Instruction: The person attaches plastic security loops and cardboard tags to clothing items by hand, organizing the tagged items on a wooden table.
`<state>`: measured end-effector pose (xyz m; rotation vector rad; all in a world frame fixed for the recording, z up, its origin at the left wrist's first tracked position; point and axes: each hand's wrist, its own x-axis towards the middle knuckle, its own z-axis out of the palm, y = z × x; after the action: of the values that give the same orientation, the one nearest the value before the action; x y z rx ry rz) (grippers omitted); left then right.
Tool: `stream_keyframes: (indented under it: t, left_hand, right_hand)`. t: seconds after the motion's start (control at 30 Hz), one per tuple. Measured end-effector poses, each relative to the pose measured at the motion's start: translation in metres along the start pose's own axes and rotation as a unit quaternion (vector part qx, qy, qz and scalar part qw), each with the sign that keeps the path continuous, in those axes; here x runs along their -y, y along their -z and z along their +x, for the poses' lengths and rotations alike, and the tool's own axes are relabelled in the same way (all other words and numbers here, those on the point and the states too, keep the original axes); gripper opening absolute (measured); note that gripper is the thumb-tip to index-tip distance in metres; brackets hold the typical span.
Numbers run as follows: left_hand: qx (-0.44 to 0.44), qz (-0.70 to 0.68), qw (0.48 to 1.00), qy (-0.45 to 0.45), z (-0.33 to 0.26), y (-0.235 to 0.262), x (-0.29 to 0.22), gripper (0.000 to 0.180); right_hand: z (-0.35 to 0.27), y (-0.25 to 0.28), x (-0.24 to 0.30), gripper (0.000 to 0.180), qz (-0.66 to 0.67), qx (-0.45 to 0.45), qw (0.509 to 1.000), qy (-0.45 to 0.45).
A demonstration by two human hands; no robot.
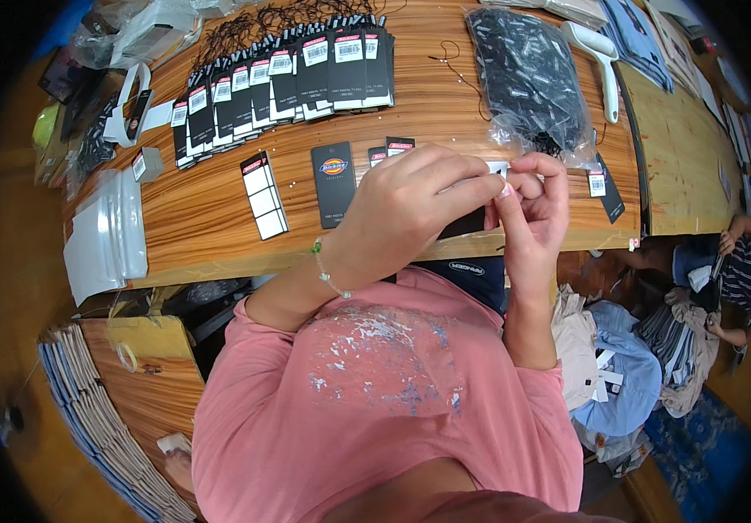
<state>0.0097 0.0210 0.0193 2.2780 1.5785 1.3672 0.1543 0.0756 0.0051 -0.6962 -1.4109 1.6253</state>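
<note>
My left hand (pixel 419 196) and my right hand (pixel 537 209) meet over the table's front edge with thumbs and fingertips pinched together. Between them is a black hang tag (pixel 463 225) with a white label (pixel 499 167) at its upper end, mostly covered by my fingers. Left of my hands lie a black tag with an oval emblem (pixel 334 183) and a narrow black tag bearing blank white stickers (pixel 264 199). Just behind my left hand, more black tags (pixel 400 145) are partly hidden.
Overlapping rows of corded black tags (pixel 306 74) cover the table's back. Behind my right hand lie a clear bag of black cords (pixel 532 78) and a white handled tool (pixel 604 70). Plastic sleeves (pixel 107 231) lie left. Garments (pixel 611 357) and another person (pixel 742 270) are at right.
</note>
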Motion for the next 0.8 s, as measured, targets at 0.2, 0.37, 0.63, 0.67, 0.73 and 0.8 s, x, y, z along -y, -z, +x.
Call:
stream_keyframes:
  t: [0.2,0.37,0.63,0.67,0.73,0.8]
  left_hand:
    - [-0.018,-0.001,1.0,0.008,0.0,-0.009,0.0,0.023]
    - [-0.034,0.07,0.996,-0.04,0.003,-0.002,0.004,0.022]
    - [-0.005,0.155,0.984,-0.085,0.003,0.0,0.006,0.023]
    - [0.011,0.156,0.984,-0.09,0.002,0.001,0.006,0.022]
    - [0.041,0.157,0.981,-0.102,0.002,0.002,0.005,0.02]
    - [0.038,0.123,0.988,-0.088,0.001,0.0,0.005,0.019]
  right_hand:
    - [-0.001,0.007,-0.005,0.025,0.037,0.013,0.999,0.006]
    - [0.003,0.008,0.012,0.023,0.027,0.022,0.999,-0.04]
    - [0.005,0.019,0.001,0.01,0.074,0.042,0.991,-0.104]
    - [0.005,0.02,-0.001,0.009,0.073,0.033,0.99,-0.116]
    - [0.01,0.02,-0.007,0.007,0.032,-0.009,0.999,-0.023]
    - [0.015,0.022,-0.008,0.004,0.02,-0.038,0.998,0.042]
